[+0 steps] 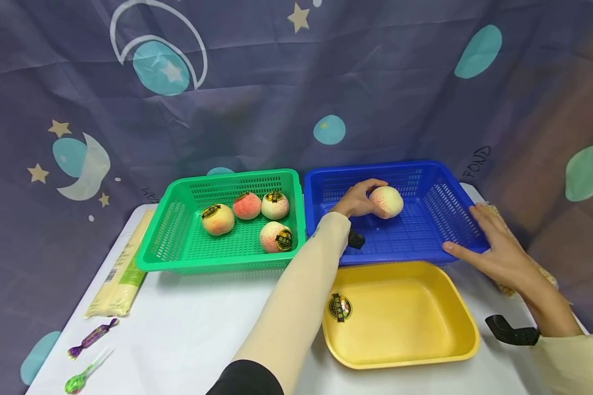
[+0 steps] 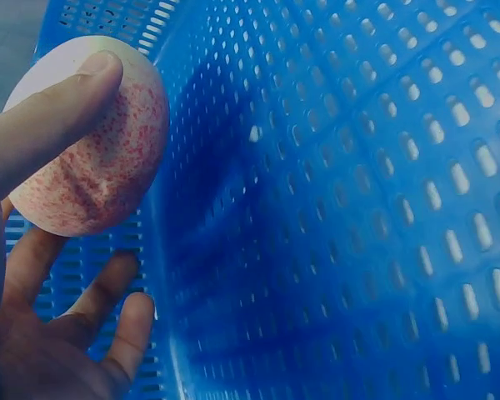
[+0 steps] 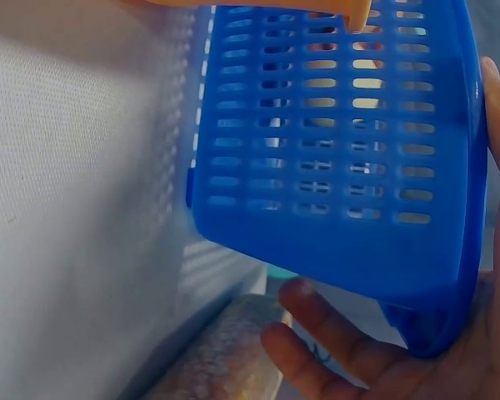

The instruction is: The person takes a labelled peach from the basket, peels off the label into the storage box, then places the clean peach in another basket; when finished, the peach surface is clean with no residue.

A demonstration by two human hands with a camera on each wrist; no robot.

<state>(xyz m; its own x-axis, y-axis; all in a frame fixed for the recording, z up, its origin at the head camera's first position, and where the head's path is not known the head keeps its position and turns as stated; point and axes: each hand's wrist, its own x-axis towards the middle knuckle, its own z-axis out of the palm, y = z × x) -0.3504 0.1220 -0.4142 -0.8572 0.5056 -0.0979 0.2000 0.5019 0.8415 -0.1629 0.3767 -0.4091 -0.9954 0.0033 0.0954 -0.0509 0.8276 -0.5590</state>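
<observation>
A peach (image 1: 386, 201) is being held by the curled fingers of the left hand (image 1: 357, 200) inside the blue basket (image 1: 427, 233); being nearly round, no long axis can be told. The basket's near right corner is being steadied by the right hand (image 1: 494, 247), fingers fairly straight; everything is being carried by a white table (image 1: 188, 329) before a starry curtain (image 1: 257, 88).

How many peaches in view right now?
5. Four lie in the green basket: at and. One peach is in the left hand's grip inside the blue basket. None looks hidden.

Tray sticker (image 1: 340, 307) print illegible
</observation>
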